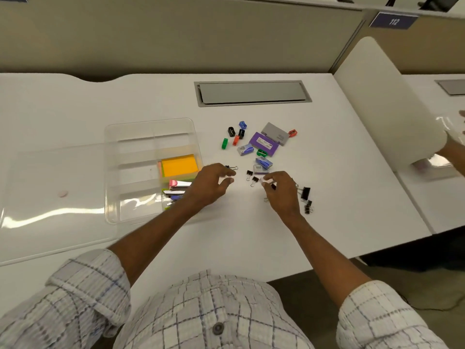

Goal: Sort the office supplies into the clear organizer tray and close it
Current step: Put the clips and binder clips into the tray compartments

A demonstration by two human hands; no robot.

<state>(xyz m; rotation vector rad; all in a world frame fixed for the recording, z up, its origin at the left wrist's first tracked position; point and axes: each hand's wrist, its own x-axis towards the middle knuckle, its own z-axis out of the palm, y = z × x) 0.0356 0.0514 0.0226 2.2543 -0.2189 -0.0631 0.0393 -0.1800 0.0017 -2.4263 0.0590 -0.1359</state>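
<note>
The clear organizer tray stands left of centre and holds orange sticky notes and small staplers. Its clear lid lies flat to its left. My left hand hovers beside the tray with thumb and forefinger apart, right by a small binder clip. My right hand pinches a small binder clip at its fingertips. Loose black binder clips lie around it. Farther back are coloured sharpeners, a purple staple box and a grey one.
A grey cable hatch is set into the desk behind the supplies. A white divider panel rises on the right, with another person's hand beyond it. A pink disc shows at the lid.
</note>
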